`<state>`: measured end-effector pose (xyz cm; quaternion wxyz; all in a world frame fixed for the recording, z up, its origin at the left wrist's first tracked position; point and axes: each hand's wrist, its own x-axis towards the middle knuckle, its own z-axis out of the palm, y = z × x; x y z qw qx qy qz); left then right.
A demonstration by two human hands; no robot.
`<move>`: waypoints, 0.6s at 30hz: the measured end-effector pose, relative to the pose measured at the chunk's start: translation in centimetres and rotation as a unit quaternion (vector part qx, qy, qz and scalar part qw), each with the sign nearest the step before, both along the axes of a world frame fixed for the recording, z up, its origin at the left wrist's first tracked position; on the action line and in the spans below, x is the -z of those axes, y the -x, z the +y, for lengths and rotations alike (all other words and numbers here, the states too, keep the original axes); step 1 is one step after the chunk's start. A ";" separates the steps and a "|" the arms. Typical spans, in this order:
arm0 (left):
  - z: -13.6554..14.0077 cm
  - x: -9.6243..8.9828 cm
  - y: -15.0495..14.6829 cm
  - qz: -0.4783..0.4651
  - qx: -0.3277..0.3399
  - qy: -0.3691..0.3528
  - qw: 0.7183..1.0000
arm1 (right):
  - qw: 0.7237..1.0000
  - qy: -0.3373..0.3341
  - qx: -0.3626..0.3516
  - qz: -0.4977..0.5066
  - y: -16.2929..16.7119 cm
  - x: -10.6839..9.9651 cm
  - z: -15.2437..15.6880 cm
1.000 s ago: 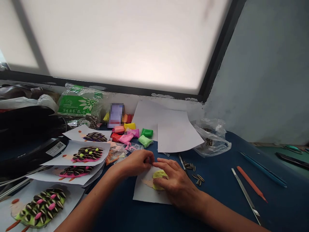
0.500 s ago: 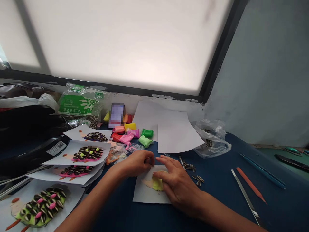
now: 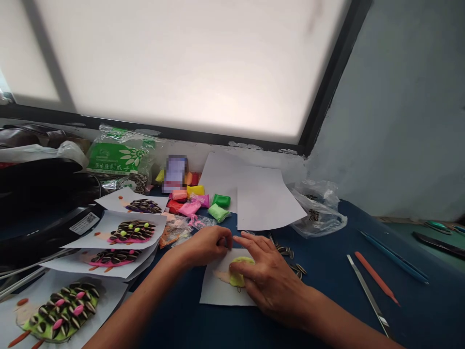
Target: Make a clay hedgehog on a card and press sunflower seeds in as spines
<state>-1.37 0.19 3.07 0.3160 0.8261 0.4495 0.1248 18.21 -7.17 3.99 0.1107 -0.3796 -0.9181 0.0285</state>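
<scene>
Right hand point(image 3: 267, 274) has shifted, partly hiding yellow clay point(image 3: 237, 279)

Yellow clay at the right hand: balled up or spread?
Spread: the yellow clay shows as a flat patch on the white paper. The right hand hides part of it.

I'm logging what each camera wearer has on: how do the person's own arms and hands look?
The left hand and right hand are ungloved, with no ring, bracelet or watch showing. The left forearm and right forearm are bare as far as the picture shows, without visible sleeves, cables or markings.
</scene>
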 end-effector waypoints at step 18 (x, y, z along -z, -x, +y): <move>0.3 0.5 0.1 -0.009 0.004 0.002 1.000 | 0.996 0.027 0.086 0.003 -0.3 0.3 -0.4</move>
